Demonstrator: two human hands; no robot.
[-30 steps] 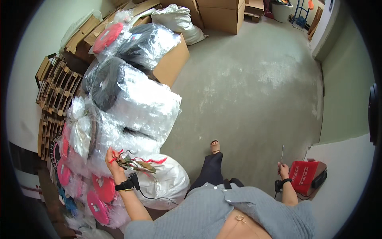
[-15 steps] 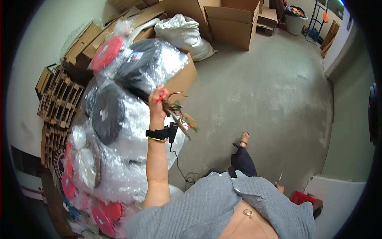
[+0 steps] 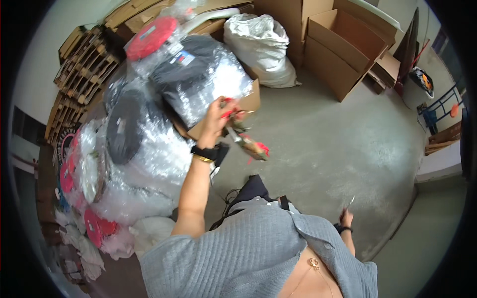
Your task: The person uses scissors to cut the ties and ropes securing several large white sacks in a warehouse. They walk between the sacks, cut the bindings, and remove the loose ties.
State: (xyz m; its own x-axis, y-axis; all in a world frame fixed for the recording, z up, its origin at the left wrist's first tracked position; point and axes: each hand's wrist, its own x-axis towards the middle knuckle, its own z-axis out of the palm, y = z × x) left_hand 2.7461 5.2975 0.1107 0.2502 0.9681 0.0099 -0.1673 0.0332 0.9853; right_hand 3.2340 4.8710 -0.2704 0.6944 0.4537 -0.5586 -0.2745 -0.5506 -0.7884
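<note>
My left hand [image 3: 214,119] is raised in front of me, its fingers closed round a bundle of dry plant stems [image 3: 244,139]. The brown and greenish stems hang down to the right, with bits of red on them and something red at my fingers. Low at my right side, my right hand [image 3: 347,217] is closed on a small tool with a thin shiny blade [image 3: 352,200]. The handle is hidden in my fist, so its exact kind cannot be made out. A black strap with a dark box sits on my left wrist.
Plastic-wrapped dark round goods [image 3: 126,126] are heaped at my left, with a red disc [image 3: 152,38] on top. Wooden pallets [image 3: 89,59] stand behind. Ahead are a white sack [image 3: 258,47] and an open cardboard box [image 3: 333,54]; a bin [image 3: 416,89] and blue hand truck [image 3: 439,110] stand far right.
My view has swung left and my body has moved forward. The left hand with the stems has shifted right, and more of my right forearm now shows beside me.
</note>
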